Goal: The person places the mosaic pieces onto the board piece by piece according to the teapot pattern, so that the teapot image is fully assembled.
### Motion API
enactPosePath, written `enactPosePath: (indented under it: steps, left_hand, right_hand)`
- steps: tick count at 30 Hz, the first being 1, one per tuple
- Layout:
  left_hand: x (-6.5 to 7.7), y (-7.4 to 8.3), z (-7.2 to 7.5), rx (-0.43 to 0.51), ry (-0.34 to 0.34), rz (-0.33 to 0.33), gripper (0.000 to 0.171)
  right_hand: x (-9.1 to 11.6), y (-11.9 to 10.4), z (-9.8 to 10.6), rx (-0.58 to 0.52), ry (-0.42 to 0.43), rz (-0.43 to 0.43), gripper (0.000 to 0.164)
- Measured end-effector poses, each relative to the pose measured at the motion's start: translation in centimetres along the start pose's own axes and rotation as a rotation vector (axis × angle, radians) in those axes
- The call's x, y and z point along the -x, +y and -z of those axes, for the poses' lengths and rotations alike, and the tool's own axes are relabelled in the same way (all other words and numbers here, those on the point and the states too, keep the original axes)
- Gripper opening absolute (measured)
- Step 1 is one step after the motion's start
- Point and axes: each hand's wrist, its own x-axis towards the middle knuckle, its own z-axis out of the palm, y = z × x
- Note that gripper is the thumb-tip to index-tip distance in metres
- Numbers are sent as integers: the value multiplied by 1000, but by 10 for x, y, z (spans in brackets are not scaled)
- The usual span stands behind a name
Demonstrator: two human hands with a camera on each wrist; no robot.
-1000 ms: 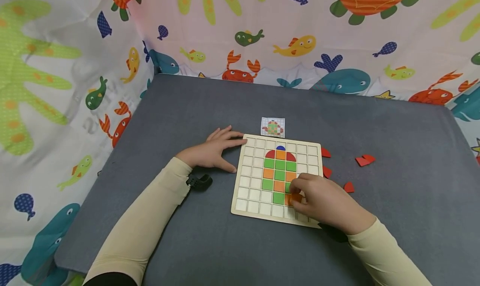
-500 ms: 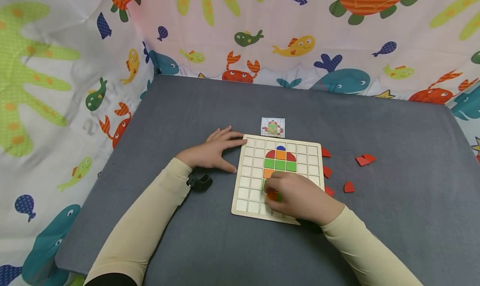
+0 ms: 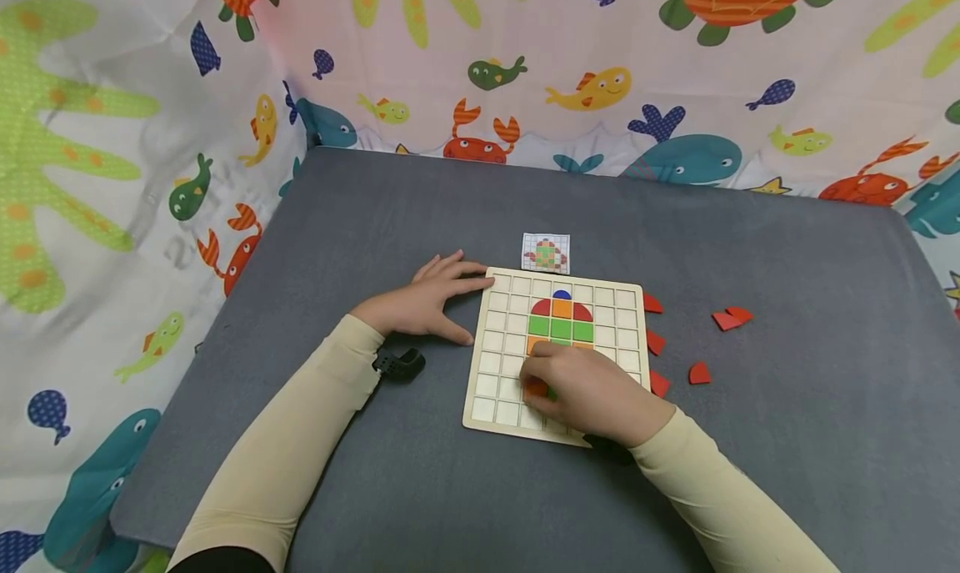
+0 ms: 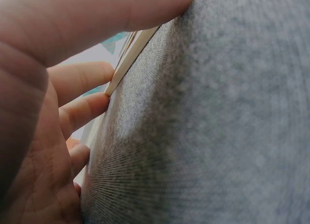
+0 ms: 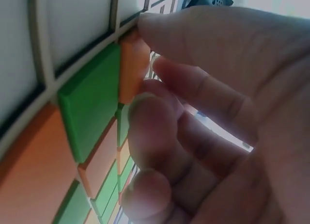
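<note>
A wooden grid board (image 3: pixel 495 410) lies on the table, bearing a pattern of green, orange, red and blue tiles. My left hand (image 3: pixel 427 299) is spread at the board's upper left corner, fingertips right at its edge; in the left wrist view the thumb and fingers reach along the wooden rim (image 4: pixel 127 64). My right hand (image 3: pixel 588 389) is over the lower part of the pattern and covers several tiles. Its thumb and fingers pinch an orange square tile (image 5: pixel 131 64), close over a grid cell beside a green tile (image 5: pixel 92 103).
A small printed pattern card (image 3: pixel 546 253) lies just behind the board. Several red rounded pieces (image 3: pixel 699 374) are scattered to the right, some against the board's edge. The grey table (image 3: pixel 810 439) ends at a sea-animal curtain (image 3: pixel 420 72) behind and to the left.
My right hand has moved left across the board with the orange tile, from the pattern's lower right to its lower left. The left hand has stayed put.
</note>
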Motion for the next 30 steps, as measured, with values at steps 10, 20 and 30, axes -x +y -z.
enactPosePath:
  steps: [10,20,30]
  left_hand:
    - [2,-1,-2,-5,0,10,96]
    - [2,2,1,2,-4,11,96]
    - [2,3,1,6,-4,14,96]
  right_hand:
    - [2,2,-1,-31,-9,-15,8]
    - [16,33,35,-53,51,-167,7]
    - [46,85,59,-11,-3,-438,13]
